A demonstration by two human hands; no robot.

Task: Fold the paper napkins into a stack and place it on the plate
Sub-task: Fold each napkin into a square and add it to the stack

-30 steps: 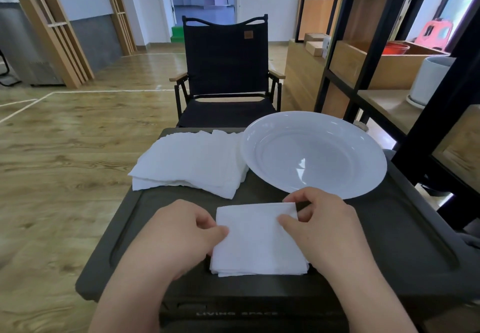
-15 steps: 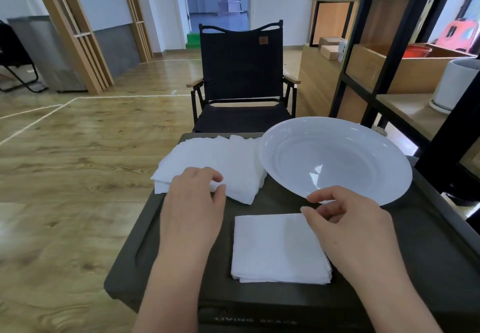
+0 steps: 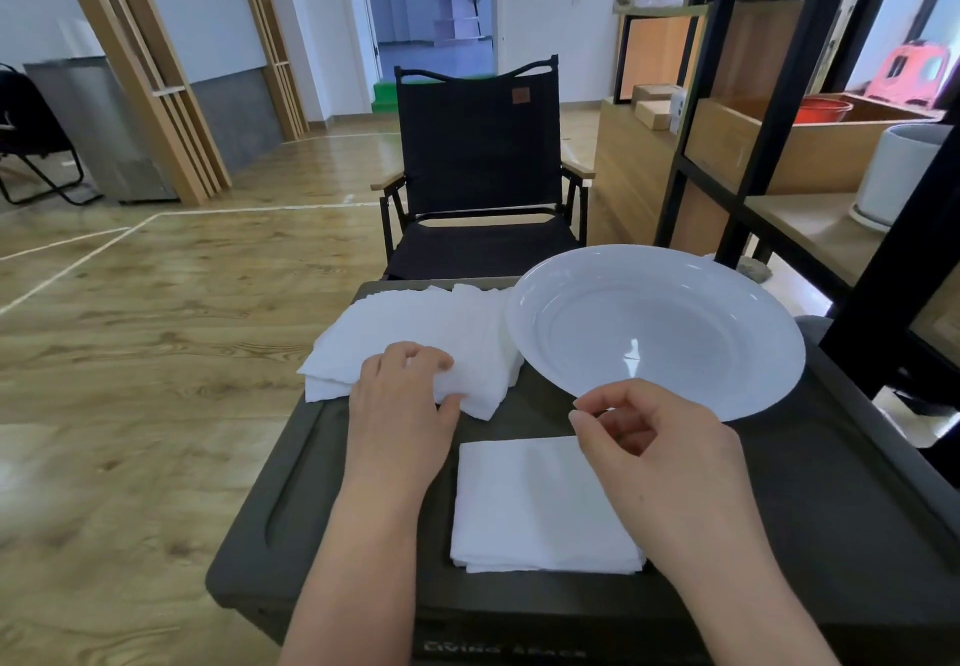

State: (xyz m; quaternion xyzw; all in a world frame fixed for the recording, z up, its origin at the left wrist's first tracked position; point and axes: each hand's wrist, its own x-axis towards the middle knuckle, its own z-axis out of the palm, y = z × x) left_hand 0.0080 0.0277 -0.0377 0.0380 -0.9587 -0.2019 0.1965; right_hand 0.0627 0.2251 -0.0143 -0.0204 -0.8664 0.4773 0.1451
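A folded white napkin stack lies on the dark table near its front edge. Behind it to the left sits a loose pile of unfolded napkins. My left hand rests on that pile's near edge, thumb and fingers pinching the top napkin. Just above the folded stack's right corner hovers my right hand, fingers loosely curled and holding nothing. The white plate stands at the back right with nothing in it, its rim overlapping the pile's right edge.
A black folding chair faces the table's far side. A black-framed wooden shelf with a white pot stands close on the right. Wooden floor stretches to the left.
My left hand left the folded stack, reached up to the unfolded pile and closed on its top napkin. My right hand let go of the folded stack and lifted slightly.
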